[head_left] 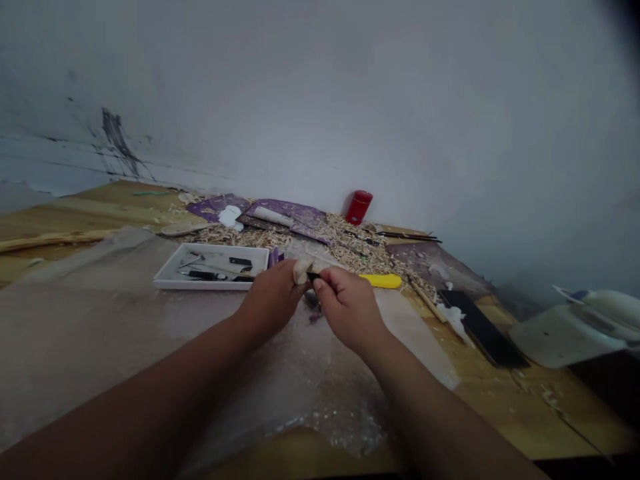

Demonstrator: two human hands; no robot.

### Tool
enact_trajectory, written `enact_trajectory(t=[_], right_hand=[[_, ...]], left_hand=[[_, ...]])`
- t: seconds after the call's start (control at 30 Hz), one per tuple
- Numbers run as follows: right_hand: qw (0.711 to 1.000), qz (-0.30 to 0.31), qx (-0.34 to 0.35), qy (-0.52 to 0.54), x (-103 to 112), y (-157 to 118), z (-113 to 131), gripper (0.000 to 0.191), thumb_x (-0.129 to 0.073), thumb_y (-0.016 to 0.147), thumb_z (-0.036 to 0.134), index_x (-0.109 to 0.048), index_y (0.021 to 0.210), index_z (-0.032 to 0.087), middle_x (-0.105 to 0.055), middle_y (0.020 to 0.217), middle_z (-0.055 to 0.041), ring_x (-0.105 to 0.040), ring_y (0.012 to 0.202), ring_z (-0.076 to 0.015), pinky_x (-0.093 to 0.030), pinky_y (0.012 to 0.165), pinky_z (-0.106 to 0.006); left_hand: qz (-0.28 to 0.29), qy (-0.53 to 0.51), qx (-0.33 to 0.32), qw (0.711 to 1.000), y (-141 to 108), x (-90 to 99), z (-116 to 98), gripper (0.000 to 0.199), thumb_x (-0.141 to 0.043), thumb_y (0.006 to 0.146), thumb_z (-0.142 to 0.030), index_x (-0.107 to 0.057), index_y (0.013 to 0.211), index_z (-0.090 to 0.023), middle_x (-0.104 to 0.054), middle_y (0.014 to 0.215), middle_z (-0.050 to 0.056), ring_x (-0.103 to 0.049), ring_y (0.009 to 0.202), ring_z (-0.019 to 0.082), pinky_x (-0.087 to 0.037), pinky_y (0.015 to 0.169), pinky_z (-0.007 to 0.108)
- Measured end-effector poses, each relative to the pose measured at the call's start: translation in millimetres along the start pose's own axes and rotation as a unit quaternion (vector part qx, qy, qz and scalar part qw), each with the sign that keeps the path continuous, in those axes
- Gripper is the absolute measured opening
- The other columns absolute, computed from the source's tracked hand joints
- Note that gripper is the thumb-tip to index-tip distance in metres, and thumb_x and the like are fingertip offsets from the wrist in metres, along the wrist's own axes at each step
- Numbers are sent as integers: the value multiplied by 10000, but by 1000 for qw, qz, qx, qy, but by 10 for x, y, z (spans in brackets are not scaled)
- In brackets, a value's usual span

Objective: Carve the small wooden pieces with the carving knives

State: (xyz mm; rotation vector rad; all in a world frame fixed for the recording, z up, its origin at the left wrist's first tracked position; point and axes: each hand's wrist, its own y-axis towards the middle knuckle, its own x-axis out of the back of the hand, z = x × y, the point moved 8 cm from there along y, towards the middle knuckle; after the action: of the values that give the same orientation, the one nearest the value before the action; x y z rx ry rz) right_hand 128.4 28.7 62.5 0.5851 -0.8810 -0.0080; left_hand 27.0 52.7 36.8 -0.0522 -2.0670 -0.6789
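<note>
My left hand (273,293) is closed around a small pale piece (303,271) that looks like wood, its upper end showing past the fingers. Facing it, my right hand (350,307) pinches a knife with a dark blade (313,276), whose tip meets the pale piece. A yellow handle (383,281) shows behind my right hand, in line with the blade; whether it belongs to the same knife I cannot tell. Below the hands, a small dark rounded object (312,300) is partly hidden. A white tray (165,283) with several slim tools and blades stands left of the hands.
Wood shavings (350,250) are heaped behind the hands, around purple sheets (300,212). A red can (359,207) stands against the wall. To the right lie a black flat slab (483,330) and a whitish container (565,333). Clear plastic sheeting (125,347) covers the wooden table.
</note>
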Motion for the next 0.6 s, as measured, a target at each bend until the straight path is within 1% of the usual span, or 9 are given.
enact_trajectory(t=[0.1,0.2,0.4,0.5,0.6], right_hand=[[994,35,-57,91,-50,20,-73,186,-445,778,225,-477,598,186,-479,495,37,-439,468,-89,-288,450,-196],[974,69,-112,183,-141,0,-148,190,-445,772,244,-447,589,191,-425,440,63,-395,387,-71,-282,398,-185],[928,74,-172,323,-299,-44,-274,177,-482,749,263,-457,588,192,-377,395,88,-335,326,-46,-248,332,-166],[883,83,-211,411,-384,-68,-286,159,-504,731,263,-466,594,191,-359,360,99,-294,293,-40,-220,308,-167],[818,102,-255,506,-457,-102,-236,151,-539,696,251,-455,588,189,-337,309,114,-232,260,-29,-185,299,-164]], left_hand=[[10,2,7,1000,-6,-23,19,183,-434,816,-294,-555,850,-162,-597,829,48,-564,785,174,-400,661,266],[12,-5,1,1000,-2,-29,18,172,-438,808,-280,-557,852,-165,-601,836,47,-564,786,173,-404,667,267],[6,-23,-17,1000,3,-35,11,159,-435,788,-232,-561,843,-152,-601,824,50,-558,763,167,-409,665,271],[-8,-27,-12,1000,-5,-23,26,147,-431,775,-201,-559,836,-161,-598,811,38,-557,745,152,-412,664,260],[-13,-23,-19,999,-14,-18,10,148,-425,767,-177,-560,826,-171,-600,813,32,-557,761,150,-415,675,256]])
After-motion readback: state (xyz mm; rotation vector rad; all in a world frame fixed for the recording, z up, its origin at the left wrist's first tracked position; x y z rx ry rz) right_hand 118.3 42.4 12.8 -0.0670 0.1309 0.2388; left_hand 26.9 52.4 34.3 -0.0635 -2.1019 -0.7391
